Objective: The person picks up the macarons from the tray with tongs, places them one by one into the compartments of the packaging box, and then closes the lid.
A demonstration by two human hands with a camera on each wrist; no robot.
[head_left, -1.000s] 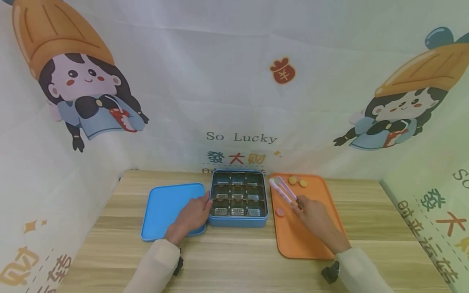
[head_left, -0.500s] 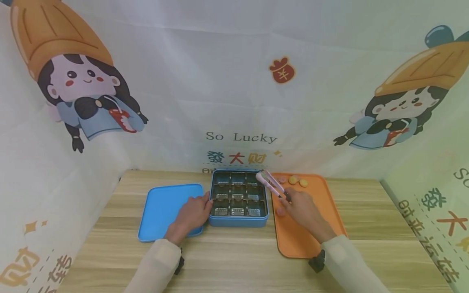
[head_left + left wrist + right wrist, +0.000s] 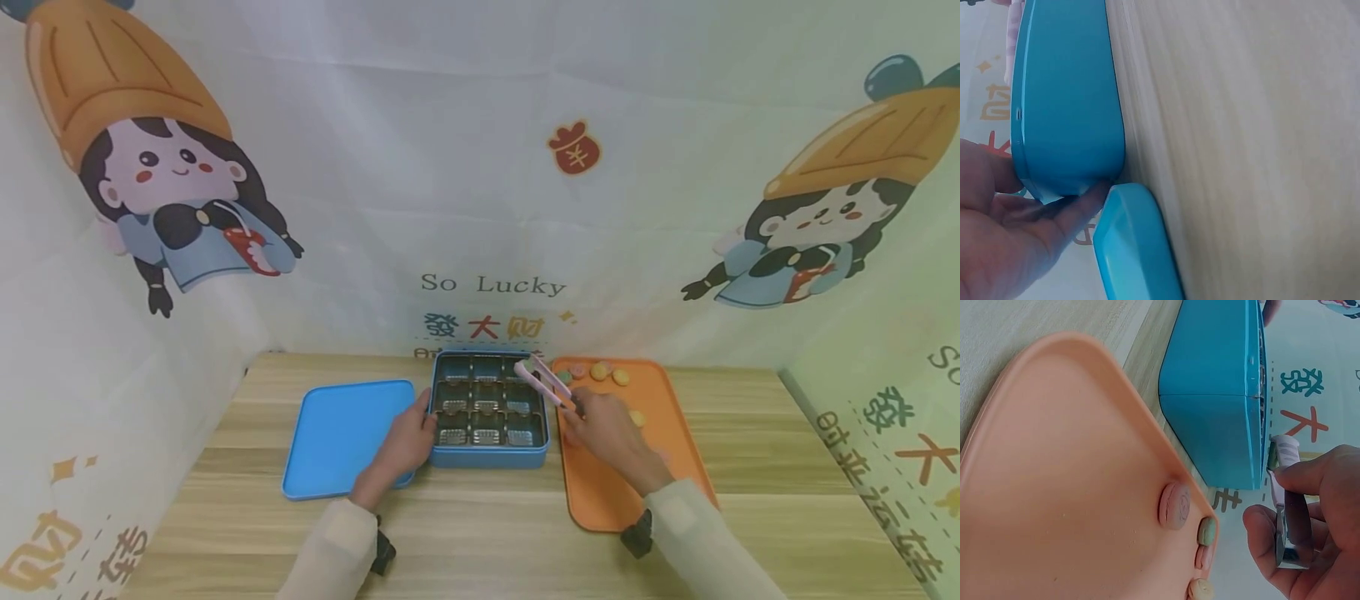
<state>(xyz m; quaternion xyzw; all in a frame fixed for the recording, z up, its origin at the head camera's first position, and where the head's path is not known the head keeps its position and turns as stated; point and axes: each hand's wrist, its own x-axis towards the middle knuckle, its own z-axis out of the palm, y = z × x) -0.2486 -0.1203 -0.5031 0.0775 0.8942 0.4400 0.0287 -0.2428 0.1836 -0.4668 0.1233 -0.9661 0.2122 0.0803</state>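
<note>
My right hand (image 3: 611, 429) holds pink-armed tongs (image 3: 536, 383) over the far right compartments of the blue tin box (image 3: 487, 457). A green macaron (image 3: 1272, 455) is pinched between the tongs' tips, mostly covered by them. The box has a dark inner tray split into several compartments, with nothing seen in them. At its left side, my left hand (image 3: 408, 437) holds the box wall, the thumb by the rim; in the left wrist view the fingers reach along the end of the box. Just right of the box lies an orange tray (image 3: 600, 500).
A blue lid (image 3: 341, 442) lies left of the box, close to my left hand. On the tray are a pink macaron (image 3: 1175, 505), another green macaron (image 3: 1207, 531) and several pink and yellow ones toward the far edge. Behind the table hangs a printed cloth (image 3: 360, 208).
My right hand has carried the tongs with the macaron leftward, from above the tray to over the box. The lid has slid slightly left. My left hand stays at the box.
</note>
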